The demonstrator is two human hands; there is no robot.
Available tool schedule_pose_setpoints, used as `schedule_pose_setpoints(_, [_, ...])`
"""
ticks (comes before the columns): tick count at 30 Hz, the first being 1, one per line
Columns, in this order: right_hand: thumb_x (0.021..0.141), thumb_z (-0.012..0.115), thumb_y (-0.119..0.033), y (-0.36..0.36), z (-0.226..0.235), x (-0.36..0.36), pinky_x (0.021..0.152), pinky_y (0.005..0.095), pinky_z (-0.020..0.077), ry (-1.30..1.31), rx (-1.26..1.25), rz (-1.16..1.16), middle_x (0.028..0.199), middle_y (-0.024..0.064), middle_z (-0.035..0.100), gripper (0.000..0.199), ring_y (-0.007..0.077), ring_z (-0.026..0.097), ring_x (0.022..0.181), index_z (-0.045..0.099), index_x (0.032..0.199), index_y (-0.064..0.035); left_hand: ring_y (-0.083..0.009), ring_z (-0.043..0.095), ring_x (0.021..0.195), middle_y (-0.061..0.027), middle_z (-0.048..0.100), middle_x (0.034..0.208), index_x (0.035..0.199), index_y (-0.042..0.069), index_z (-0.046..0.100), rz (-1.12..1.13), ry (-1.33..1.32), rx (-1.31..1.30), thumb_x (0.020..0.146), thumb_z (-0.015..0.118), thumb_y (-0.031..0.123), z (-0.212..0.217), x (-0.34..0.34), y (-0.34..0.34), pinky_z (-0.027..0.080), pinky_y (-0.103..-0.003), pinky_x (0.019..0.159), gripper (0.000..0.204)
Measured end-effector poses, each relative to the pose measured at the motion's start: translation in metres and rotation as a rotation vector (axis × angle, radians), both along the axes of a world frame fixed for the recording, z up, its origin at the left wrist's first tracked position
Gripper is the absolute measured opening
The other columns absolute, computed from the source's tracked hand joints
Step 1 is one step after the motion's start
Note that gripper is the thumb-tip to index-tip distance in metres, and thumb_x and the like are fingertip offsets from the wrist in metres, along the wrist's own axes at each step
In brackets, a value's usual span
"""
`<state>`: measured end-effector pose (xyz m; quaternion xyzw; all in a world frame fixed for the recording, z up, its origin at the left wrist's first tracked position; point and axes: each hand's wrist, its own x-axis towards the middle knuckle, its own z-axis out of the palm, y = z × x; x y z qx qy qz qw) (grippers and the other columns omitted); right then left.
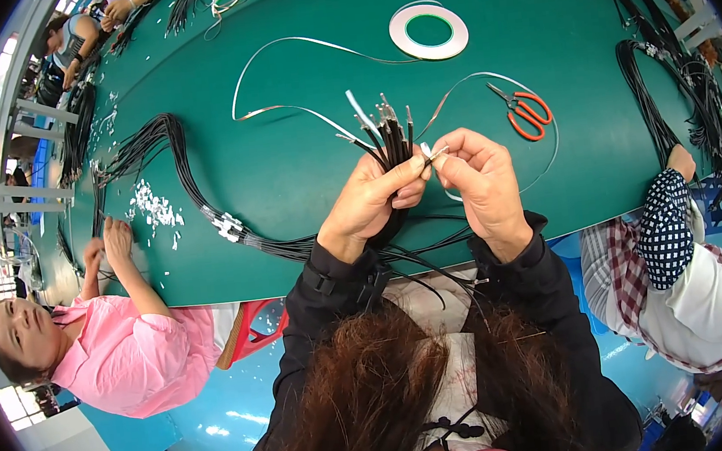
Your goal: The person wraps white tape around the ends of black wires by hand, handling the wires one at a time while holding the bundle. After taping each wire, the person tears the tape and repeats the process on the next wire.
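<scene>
My left hand point(379, 191) is wrapped around a bunch of black wires point(396, 139). The bunch is up over the green worktop point(321, 81), near the middle of its near edge. Its shiny tips point to the far edge. My right hand point(487, 180) is just beside it, and its thumb and pointing finger pinch a little white bit point(429, 151) at the side of the bunch. My left thumb is right by the bit too.

A white roll point(398, 32) lies toward the far edge, with a thin strip point(306, 38) curling away to the left. Snips point(513, 106) with orange handles lie between my right hand and the right edge. Near the left edge are lots of white scraps point(153, 206). A long bundle of black wires point(179, 156) bends beside them, with white tags point(226, 225) on it. Someone in a pink shirt point(135, 360) sits at the near edge, on my left.
</scene>
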<state>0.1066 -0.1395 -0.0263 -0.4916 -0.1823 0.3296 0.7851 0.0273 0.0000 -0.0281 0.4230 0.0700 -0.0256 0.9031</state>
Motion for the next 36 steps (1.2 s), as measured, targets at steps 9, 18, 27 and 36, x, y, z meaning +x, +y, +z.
schedule_pose_setpoints(9, [0.087, 0.057, -0.010, 0.000, 0.008, 0.009, 0.056, 0.0183, 0.0341, 0.026, -0.040, -0.296, 0.078, 0.0015, 0.057, 0.009, 0.0045, 0.046, 0.061, 0.059, 0.089, -0.0018, -0.0064, 0.047, 0.060, -0.0028, 0.057, 0.073, 0.083, 0.000, 0.056, 0.353, 0.000, 0.256, 0.091, 0.055, 0.019, 0.000, 0.005, -0.012, 0.038, -0.021, 0.054, 0.021])
schedule_pose_setpoints(18, [0.088, 0.058, -0.010, -0.021, 0.011, 0.035, 0.056, 0.0189, 0.0330, -0.365, -0.183, -0.436, 0.078, 0.0006, 0.055, 0.012, 0.0052, 0.042, 0.062, 0.058, 0.095, -0.0005, -0.0071, 0.050, 0.059, -0.0039, 0.059, 0.072, 0.089, 0.000, 0.055, 0.379, -0.100, 0.207, 0.090, 0.056, 0.018, 0.004, -0.004, -0.004, 0.039, -0.022, 0.056, 0.017])
schedule_pose_setpoints(27, [0.086, 0.059, -0.006, 0.001, 0.032, 0.017, 0.061, 0.0206, 0.0337, 0.052, 0.045, -0.152, 0.075, -0.0021, 0.052, 0.017, 0.0054, 0.041, 0.065, 0.059, 0.099, 0.0046, -0.0049, 0.040, 0.053, -0.0021, 0.054, 0.065, 0.090, 0.001, 0.056, 0.401, -0.059, 0.297, 0.087, 0.058, 0.015, 0.006, -0.006, -0.008, 0.030, -0.020, 0.048, 0.015])
schedule_pose_setpoints(36, [0.084, 0.060, -0.003, 0.012, 0.027, -0.001, 0.062, 0.0218, 0.0362, -0.126, -0.039, 0.048, 0.079, -0.0002, 0.055, 0.021, 0.0066, 0.044, 0.066, 0.059, 0.103, 0.0054, -0.0043, 0.042, 0.055, -0.0004, 0.053, 0.066, 0.091, 0.001, 0.056, 0.342, -0.071, 0.334, 0.089, 0.056, 0.016, 0.009, -0.007, -0.013, 0.029, -0.019, 0.048, 0.015])
